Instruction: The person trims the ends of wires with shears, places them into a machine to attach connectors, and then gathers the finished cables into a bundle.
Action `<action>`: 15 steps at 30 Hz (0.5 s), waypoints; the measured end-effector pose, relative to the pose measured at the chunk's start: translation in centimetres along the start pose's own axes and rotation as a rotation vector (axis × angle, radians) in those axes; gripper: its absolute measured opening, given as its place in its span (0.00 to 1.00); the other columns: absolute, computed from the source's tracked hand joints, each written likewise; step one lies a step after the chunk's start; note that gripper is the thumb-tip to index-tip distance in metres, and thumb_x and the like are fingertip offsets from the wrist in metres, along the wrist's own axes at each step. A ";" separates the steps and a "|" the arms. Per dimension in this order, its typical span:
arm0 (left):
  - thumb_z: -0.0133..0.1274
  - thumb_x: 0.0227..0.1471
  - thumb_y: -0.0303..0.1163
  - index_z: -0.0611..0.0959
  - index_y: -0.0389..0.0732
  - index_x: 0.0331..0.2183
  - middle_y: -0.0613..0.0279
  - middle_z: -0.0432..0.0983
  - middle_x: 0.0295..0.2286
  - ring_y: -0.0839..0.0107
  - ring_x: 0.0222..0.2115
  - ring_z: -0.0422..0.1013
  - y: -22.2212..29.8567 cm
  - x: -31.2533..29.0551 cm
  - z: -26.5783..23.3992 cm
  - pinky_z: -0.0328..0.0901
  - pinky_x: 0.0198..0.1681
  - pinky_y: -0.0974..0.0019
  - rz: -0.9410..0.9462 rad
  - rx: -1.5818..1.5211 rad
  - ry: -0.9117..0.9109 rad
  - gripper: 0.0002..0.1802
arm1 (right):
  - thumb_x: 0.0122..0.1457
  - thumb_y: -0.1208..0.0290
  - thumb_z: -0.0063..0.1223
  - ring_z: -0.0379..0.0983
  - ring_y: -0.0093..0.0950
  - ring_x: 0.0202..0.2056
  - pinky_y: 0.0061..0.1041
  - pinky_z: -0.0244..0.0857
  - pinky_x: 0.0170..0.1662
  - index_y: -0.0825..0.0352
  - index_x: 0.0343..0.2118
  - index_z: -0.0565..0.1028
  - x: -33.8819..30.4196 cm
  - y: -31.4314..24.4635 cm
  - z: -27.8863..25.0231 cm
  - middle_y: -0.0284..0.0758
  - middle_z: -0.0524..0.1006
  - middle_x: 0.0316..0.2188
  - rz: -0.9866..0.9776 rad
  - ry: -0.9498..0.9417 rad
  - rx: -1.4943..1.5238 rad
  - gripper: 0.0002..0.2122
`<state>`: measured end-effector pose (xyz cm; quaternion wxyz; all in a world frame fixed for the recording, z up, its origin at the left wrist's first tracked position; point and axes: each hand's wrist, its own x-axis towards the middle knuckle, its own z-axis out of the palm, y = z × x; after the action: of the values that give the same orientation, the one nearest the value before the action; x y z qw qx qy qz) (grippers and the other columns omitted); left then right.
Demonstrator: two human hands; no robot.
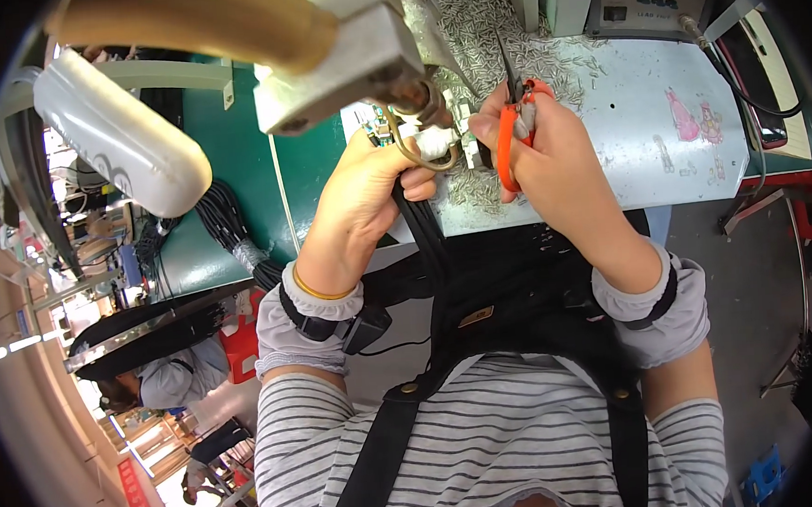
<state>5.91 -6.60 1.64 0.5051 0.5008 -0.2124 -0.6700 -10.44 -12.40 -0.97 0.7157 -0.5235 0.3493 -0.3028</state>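
Your work surface is a pale metal plate over a green table, and small silver bits, too many to count, lie strewn across its top and middle. The room opens at the left of the frame, with a co-worker in grey bent beside a red stool, a second person smaller below, and one red banner near the bottom edge. Two pink figures mark the plate's right side. One grey box with a red lit display stands at the upper right, one grey metal block hangs at the upper centre, and one white rounded case fills the upper left. Two bundles of dark cable lie on the green table left of centre. Of your two hands, the left hand, just left of centre, is curled around black cables, beside a white piece; you cannot tell whether its fingers also pinch that piece. Your right hand, right of centre, is wrapped around one pair of orange-handled pliers, their dark tips pointing toward the top.
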 end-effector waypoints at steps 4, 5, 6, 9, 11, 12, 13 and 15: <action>0.53 0.43 0.28 0.72 0.35 0.29 0.69 0.63 0.17 0.84 0.13 0.52 -0.3 -0.1 -0.1 0.47 0.14 0.80 0.022 -0.015 -0.025 0.10 | 0.52 0.72 0.48 0.57 0.12 0.14 0.14 0.55 0.15 0.69 0.27 0.65 0.1 0.1 0.0 0.25 0.63 0.15 -0.006 -0.019 0.005 0.06; 0.53 0.43 0.28 0.72 0.35 0.30 0.70 0.63 0.17 0.85 0.13 0.51 -0.4 -0.3 -0.1 0.47 0.14 0.80 0.040 -0.021 -0.009 0.10 | 0.52 0.73 0.48 0.58 0.12 0.14 0.14 0.56 0.15 0.69 0.27 0.65 0.1 0.2 0.0 0.25 0.63 0.16 -0.014 -0.030 0.007 0.06; 0.53 0.43 0.28 0.72 0.35 0.30 0.70 0.62 0.16 0.85 0.13 0.51 -0.5 -0.3 0.0 0.46 0.14 0.80 0.060 -0.027 0.008 0.10 | 0.52 0.73 0.48 0.58 0.12 0.14 0.14 0.56 0.15 0.69 0.27 0.65 0.1 0.2 0.0 0.25 0.63 0.16 -0.014 -0.030 0.007 0.06; 0.53 0.43 0.28 0.72 0.35 0.30 0.70 0.62 0.16 0.85 0.13 0.51 -0.4 -0.2 0.5 0.46 0.14 0.80 0.070 -0.006 0.026 0.11 | 0.52 0.74 0.47 0.58 0.12 0.14 0.13 0.55 0.15 0.69 0.27 0.65 0.1 0.0 -0.1 0.25 0.64 0.17 -0.008 -0.027 0.013 0.05; 0.53 0.43 0.28 0.72 0.35 0.30 0.70 0.62 0.16 0.85 0.13 0.51 -0.4 -0.3 0.6 0.46 0.14 0.79 0.079 0.003 0.035 0.11 | 0.52 0.74 0.47 0.58 0.12 0.14 0.13 0.56 0.15 0.69 0.27 0.65 0.1 0.2 0.0 0.26 0.64 0.17 -0.011 -0.024 0.005 0.05; 0.53 0.43 0.28 0.72 0.36 0.30 0.70 0.62 0.16 0.85 0.13 0.51 -0.4 -0.3 0.5 0.46 0.14 0.79 0.079 0.010 0.026 0.10 | 0.53 0.74 0.47 0.58 0.13 0.14 0.13 0.56 0.15 0.69 0.27 0.65 0.1 0.3 0.0 0.26 0.64 0.16 -0.013 -0.019 -0.002 0.05; 0.53 0.43 0.28 0.72 0.36 0.30 0.70 0.62 0.17 0.85 0.13 0.51 -0.3 -0.3 0.4 0.46 0.14 0.80 0.080 0.017 0.017 0.10 | 0.53 0.74 0.46 0.58 0.13 0.14 0.13 0.56 0.15 0.69 0.27 0.65 0.1 0.4 0.0 0.26 0.64 0.16 -0.015 -0.014 -0.009 0.05; 0.53 0.43 0.27 0.72 0.36 0.29 0.70 0.63 0.17 0.86 0.13 0.52 -0.3 -0.5 0.6 0.45 0.14 0.80 0.084 0.026 0.005 0.09 | 0.53 0.73 0.46 0.58 0.13 0.14 0.13 0.56 0.15 0.68 0.26 0.65 0.1 0.3 -0.1 0.26 0.64 0.16 -0.027 -0.021 -0.011 0.05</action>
<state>5.26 -6.20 1.84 0.5268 0.4997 -0.2405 -0.6441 -10.44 -12.43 -1.34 0.7121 -0.5353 0.3365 -0.3051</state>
